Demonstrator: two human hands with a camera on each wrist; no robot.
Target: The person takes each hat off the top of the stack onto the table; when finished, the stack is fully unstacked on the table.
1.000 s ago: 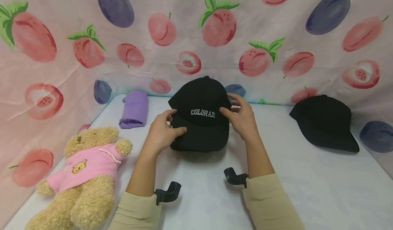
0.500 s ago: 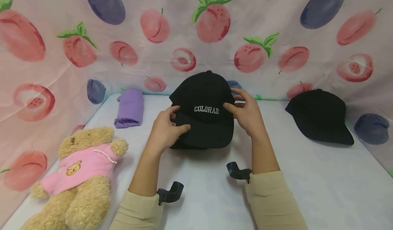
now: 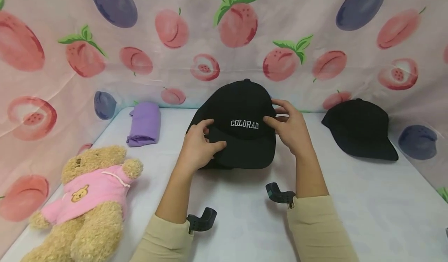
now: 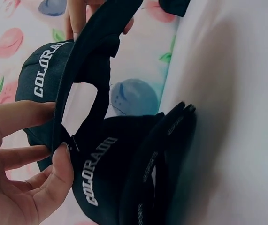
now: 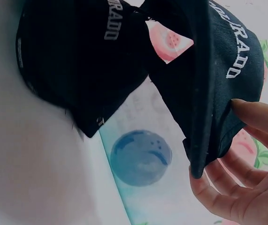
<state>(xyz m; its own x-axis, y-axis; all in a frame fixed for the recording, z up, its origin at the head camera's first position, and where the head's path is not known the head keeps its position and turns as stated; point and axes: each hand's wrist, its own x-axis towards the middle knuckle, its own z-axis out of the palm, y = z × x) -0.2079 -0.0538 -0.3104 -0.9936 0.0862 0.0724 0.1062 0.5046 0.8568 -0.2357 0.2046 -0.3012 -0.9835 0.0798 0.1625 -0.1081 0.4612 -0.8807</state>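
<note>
A black baseball cap (image 3: 244,149) with white COLORADO lettering is held between both hands. My left hand (image 3: 198,147) pinches its brim on the left, thumb on one face and fingers on the other. My right hand (image 3: 293,131) grips the right side of the crown, thumb near the last letter. Under and behind it, another black COLORADO cap (image 4: 98,171) stands on the white surface, mostly hidden in the head view. More than one brim edge shows there in the left wrist view, so caps may be nested. The held cap is raised and tilted above it.
A third black cap (image 3: 358,130) sits at the right. Rolled purple cloth (image 3: 143,124) lies at the back left, and a teddy bear (image 3: 92,199) in a pink top lies at the front left. Fruit-printed fabric (image 3: 241,63) hangs behind the white surface (image 3: 350,199).
Both hands have moved the held cap rightward, away from the cap beneath, so more of that lower cap shows at the left. The head view has shifted slightly to the right.
</note>
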